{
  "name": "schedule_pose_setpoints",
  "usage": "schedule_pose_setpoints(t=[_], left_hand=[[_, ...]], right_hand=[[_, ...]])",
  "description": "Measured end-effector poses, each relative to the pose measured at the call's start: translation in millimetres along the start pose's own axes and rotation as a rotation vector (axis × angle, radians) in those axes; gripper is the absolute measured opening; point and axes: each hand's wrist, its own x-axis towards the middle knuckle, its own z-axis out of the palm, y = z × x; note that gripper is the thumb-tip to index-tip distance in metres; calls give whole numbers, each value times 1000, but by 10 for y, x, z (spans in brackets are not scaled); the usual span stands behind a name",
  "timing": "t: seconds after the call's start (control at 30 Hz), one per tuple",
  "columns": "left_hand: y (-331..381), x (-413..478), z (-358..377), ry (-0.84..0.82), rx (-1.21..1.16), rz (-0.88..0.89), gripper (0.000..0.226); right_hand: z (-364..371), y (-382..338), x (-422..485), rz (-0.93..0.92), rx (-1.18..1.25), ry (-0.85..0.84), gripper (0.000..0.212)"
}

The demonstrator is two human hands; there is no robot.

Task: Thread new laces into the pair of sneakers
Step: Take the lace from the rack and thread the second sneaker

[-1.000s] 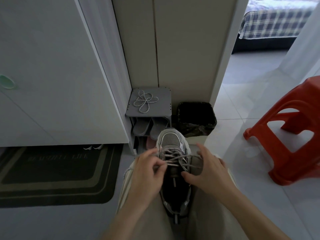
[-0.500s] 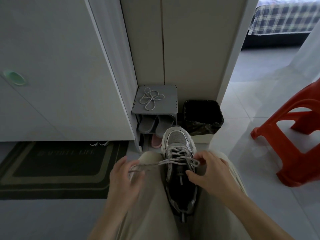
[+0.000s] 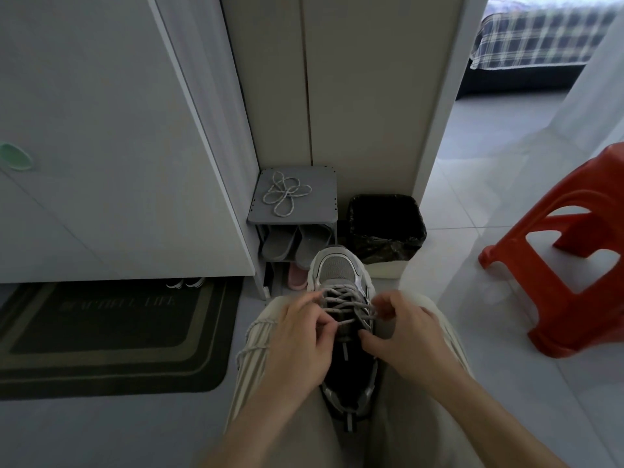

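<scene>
Grey sneaker, left hand pinching lace at its left side, right hand pinching lace opposite

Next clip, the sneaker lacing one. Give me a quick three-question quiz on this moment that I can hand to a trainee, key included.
1. True or false: the sneaker stands on the dark doormat.
2. Where does the loose lace lie? A) on top of the grey shoe rack; B) on the red stool; C) in the black bin.
3. What are the left hand and the right hand pinching?

Key
1. False: it lies between the person's trouser legs, toe pointing away.
2. A.
3. The threaded lace on the sneaker, each hand at its own side.
</scene>
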Motion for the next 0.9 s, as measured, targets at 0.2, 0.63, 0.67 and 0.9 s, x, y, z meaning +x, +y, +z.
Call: schedule_pose_setpoints(t=[0.2,0.63,0.67,0.9], left_hand=[[-111,-98,-121,-49,-63,-7,9],[-291,-86,-282,-87,-27,-108,7],[-322,-47,-292,-115,25,-117,13],[-94,256,-652,-164,-236,-197,16]], right_hand=[[25,-3,2,-5,29,-16,57],[18,-25,12,-46,-5,-67,58],[16,-33,25,-59,-14,-77,60],[96,-267,214,-398,-79,16,33]])
